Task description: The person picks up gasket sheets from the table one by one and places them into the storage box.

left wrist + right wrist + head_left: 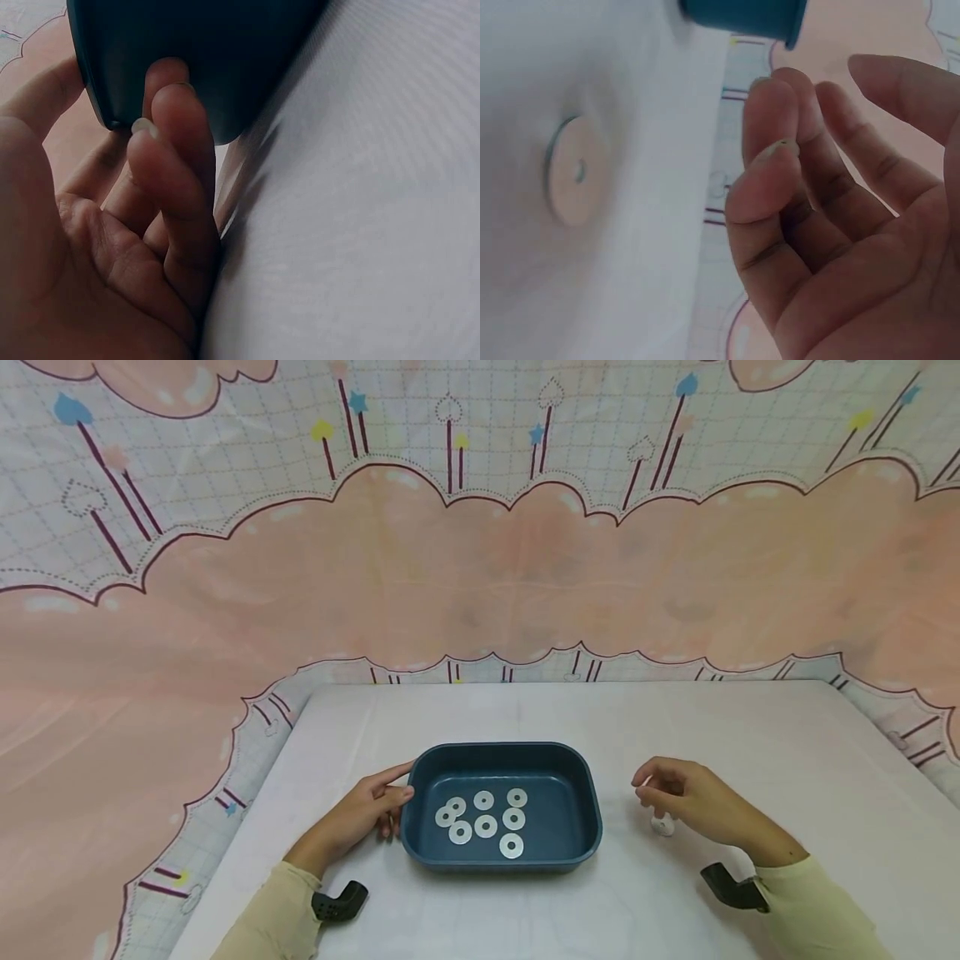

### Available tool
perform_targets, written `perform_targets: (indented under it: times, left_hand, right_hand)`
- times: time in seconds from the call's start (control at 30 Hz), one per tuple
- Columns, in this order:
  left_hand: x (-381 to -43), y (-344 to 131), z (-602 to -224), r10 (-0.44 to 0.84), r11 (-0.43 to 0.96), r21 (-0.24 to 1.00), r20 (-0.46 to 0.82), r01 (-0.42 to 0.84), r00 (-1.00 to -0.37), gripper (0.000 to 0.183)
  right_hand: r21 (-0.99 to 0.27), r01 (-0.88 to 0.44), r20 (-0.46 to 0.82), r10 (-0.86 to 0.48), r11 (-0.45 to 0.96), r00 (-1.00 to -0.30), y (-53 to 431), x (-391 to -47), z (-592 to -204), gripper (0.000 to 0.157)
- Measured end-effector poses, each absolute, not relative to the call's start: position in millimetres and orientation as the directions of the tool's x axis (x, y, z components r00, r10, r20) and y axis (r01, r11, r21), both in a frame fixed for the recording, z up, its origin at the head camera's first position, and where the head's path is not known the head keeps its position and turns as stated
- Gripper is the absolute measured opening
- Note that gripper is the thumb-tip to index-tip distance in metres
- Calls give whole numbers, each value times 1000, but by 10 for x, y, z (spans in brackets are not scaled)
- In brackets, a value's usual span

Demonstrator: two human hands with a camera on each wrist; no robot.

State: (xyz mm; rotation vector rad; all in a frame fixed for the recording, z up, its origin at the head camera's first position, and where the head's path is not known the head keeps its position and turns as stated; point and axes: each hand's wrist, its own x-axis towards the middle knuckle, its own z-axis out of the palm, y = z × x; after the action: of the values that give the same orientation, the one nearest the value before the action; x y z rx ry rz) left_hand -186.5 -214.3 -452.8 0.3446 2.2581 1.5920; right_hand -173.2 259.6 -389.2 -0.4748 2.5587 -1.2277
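A dark blue rectangular tray [502, 865] stands on the white table, with several pale ring-shaped washers [485, 826] lying flat on its floor. At the tray's left side my left hand [352, 822] holds its rim; in the left wrist view curled fingertips [180, 112] lie against the outer wall. My right hand [693, 802] hovers to the right of the tray, fingers loosely bent and nothing visible between them. Just below it is one more washer [662, 826], apart from the fingers. In the right wrist view this washer [577, 171] is slightly blurred.
The white tabletop [772, 735] spreads around the tray, its far edge meeting a hanging peach and white cloth [525, 577] printed with candles. Each wrist carries a black device, the left [340, 902] and the right [733, 888], close above the table.
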Motion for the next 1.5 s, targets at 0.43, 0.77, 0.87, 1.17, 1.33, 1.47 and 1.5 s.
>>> perform_targets:
  times: [0.43,0.77,0.87,1.17,1.33,1.47,1.5]
  left_hand:
    - [-1871,-2145,-4535,386,339,941,-154,-15,-910,61]
    - [-1879,-2147,-4533,380,356,934,-159,-14,-911,60]
    - [-1885,-2148,-4536,383,349,937,-159,-17,-910,60]
    - [-1889,-2153,-4545,394,341,940,-150,-8,-907,60]
    - [-1894,-2160,-4549,417,316,949,-133,6,-899,61]
    - [-1896,-2164,-4553,428,303,953,-122,15,-896,61]
    - [-1897,-2164,-4554,428,303,953,-122,15,-895,61]
  right_hand:
    - [-756,-148,-183,-423,637,-888,2874,-1829,-4093,19]
    - [-726,-162,-216,-445,668,-869,2966,-1827,-4135,24]
    - [-721,-168,-223,-454,672,-863,2969,-1828,-4150,23]
    - [-686,-178,-236,-447,706,-863,2927,-1819,-4176,23]
    - [-667,-181,-231,-432,722,-872,2913,-1797,-4167,24]
    - [-650,-190,-227,-427,735,-875,2901,-1793,-4180,24]
    - [-647,-191,-226,-425,738,-877,2897,-1790,-4182,24]
